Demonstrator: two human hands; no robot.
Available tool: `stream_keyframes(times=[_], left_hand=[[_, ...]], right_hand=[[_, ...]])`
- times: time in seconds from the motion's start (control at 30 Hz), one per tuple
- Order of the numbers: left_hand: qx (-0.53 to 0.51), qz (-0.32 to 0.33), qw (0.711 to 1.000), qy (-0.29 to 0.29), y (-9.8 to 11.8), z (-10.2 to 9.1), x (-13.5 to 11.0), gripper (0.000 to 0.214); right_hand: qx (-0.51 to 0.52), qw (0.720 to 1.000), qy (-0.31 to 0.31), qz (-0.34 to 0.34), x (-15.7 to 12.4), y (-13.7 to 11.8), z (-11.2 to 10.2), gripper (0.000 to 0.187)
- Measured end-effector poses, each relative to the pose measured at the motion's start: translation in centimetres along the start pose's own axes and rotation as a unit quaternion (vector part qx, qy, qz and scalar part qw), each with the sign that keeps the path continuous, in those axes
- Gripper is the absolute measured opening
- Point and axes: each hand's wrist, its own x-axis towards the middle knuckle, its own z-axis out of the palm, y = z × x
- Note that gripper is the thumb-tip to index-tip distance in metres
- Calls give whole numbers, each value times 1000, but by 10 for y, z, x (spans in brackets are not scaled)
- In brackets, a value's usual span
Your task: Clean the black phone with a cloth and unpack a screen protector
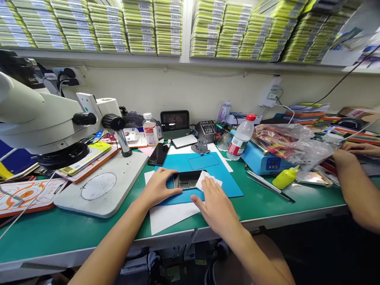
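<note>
A smartphone (185,180) with a dark, glossy screen lies flat on a blue work mat (230,184); the screen mirrors the stacked packs above. My left hand (160,187) grips the phone's left end, thumb along the near edge and fingers at the far edge. Over its right end, my right hand (218,208) presses a folded white wipe (200,180) against the glass, fingers laid together on top and thumb apart. The wipe covers the phone's right end. White paper (166,217) sticks out beneath the mat.
A microscope (35,118) on a pale base (97,190) stands left. Rightward are a red-capped bottle (242,136), blue device (264,160), tweezers (268,184) and yellow squeeze bottle (285,178). Another phone (159,153) lies behind. A co-worker's arm (356,186) rests far right.
</note>
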Motion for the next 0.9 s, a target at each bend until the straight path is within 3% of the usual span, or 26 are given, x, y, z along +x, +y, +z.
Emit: stream_keyframes(times=[0.17,0.4,0.63,0.83,0.9], left_hand=[[1,-10,1000,-3,-1,1,0,56],[-6,-43,999,-22,-4,0,2,64],[-37,-42,998,-25,1,-1,1,70],[-42,-41,998,-15,-1,0,1,74],[-45,-42,998,-15,-4,1,2,77]], right_hand=[[4,1000,-12,6,28,-2,-11,93],[-14,1000,-22,14,5,-16,-7,98],[-12,1000,-21,-4,39,-8,-11,87],[-33,999,6,-39,1,-10,0,94],[-28,998,10,-56,0,-5,2,93]])
